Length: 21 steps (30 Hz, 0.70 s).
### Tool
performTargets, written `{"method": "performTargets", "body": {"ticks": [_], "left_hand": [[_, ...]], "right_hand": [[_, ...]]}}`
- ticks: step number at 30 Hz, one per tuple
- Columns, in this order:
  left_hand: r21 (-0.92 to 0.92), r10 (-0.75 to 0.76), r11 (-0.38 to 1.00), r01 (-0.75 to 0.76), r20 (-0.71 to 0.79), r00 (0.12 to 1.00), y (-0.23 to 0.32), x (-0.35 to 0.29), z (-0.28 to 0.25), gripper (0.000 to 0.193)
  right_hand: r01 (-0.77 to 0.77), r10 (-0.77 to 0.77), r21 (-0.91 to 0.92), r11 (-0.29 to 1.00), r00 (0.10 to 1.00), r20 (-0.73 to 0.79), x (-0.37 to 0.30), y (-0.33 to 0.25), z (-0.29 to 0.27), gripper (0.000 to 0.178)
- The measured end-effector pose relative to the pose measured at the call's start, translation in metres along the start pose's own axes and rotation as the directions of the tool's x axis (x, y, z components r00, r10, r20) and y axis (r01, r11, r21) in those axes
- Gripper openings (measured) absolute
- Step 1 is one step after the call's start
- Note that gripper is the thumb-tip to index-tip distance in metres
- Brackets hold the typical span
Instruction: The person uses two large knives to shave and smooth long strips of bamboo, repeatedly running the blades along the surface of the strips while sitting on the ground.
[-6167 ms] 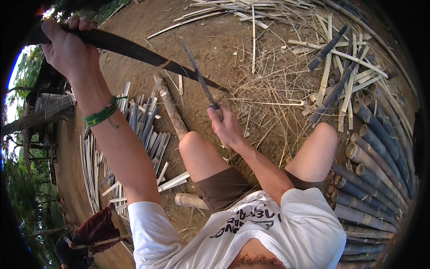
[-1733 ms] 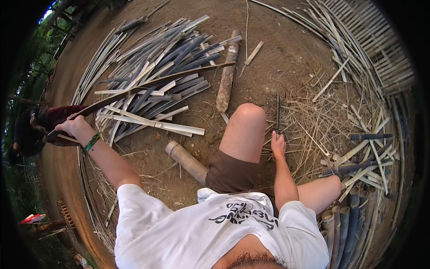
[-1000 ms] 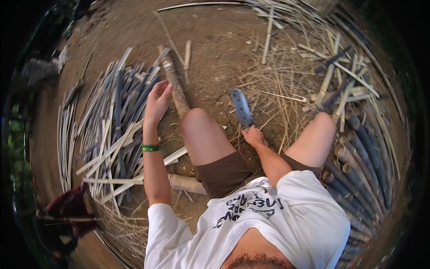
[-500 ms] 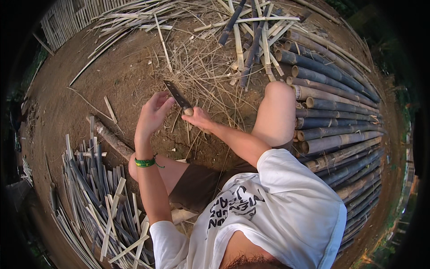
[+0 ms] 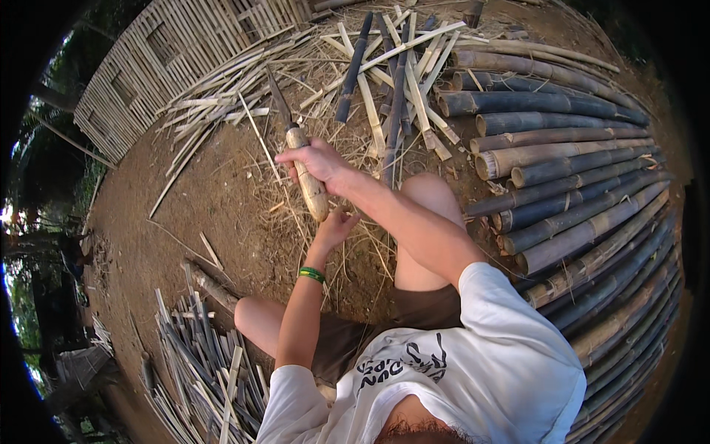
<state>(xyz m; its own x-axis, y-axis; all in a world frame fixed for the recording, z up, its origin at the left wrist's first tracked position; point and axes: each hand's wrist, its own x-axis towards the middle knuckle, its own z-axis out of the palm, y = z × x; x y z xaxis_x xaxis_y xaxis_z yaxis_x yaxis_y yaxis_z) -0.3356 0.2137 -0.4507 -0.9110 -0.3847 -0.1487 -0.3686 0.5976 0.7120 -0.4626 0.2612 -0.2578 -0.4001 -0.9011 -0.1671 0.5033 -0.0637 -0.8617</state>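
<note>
Wooden-handled knife (image 5: 296, 136) was in the right hand (image 5: 318, 163), clamped round the handle (image 5: 315, 198), blade (image 5: 279, 98) jutting out beyond it; left hand (image 5: 336, 227) sat by the butt end, couldn't tell if gripping.

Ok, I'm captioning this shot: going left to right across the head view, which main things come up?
Split bamboo pile, wooden knife handle, leftmost dark bamboo piece, stacked bamboo poles. The right hand and left hand overlap the handle's span, so I leave them out.
</note>
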Motion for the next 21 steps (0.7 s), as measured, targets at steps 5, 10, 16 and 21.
{"method": "performTargets", "body": {"ticks": [5, 10, 16, 21], "left_hand": [[-0.206, 0.130, 0.970, -0.127, 0.000, 0.992, -0.045, 0.078, 0.085, 0.055], [0.106, -0.186, 0.976, 0.190, -0.047, 0.981, 0.003, 0.121, 0.103, 0.082], [-0.096, -0.591, 0.806, 0.583, -0.158, 0.791, -0.021, 0.183, 0.121, 0.094], [-0.414, -0.705, 0.649, 0.638, -0.014, 0.709, 0.008, 0.190, 0.130, 0.077]], "right_hand": [[0.013, -0.003, 0.190, 0.982, 0.999, -0.052, -0.019, -0.023, -0.022, 0.019], [-0.004, 0.038, 0.309, 0.951, 0.994, -0.106, -0.024, -0.025, -0.058, 0.014], [0.030, 0.010, 0.341, 0.940, 0.993, -0.117, -0.035, -0.046, -0.061, 0.014], [0.053, 0.004, 0.358, 0.932, 0.988, -0.156, -0.041, -0.054, -0.072, 0.013]]}}
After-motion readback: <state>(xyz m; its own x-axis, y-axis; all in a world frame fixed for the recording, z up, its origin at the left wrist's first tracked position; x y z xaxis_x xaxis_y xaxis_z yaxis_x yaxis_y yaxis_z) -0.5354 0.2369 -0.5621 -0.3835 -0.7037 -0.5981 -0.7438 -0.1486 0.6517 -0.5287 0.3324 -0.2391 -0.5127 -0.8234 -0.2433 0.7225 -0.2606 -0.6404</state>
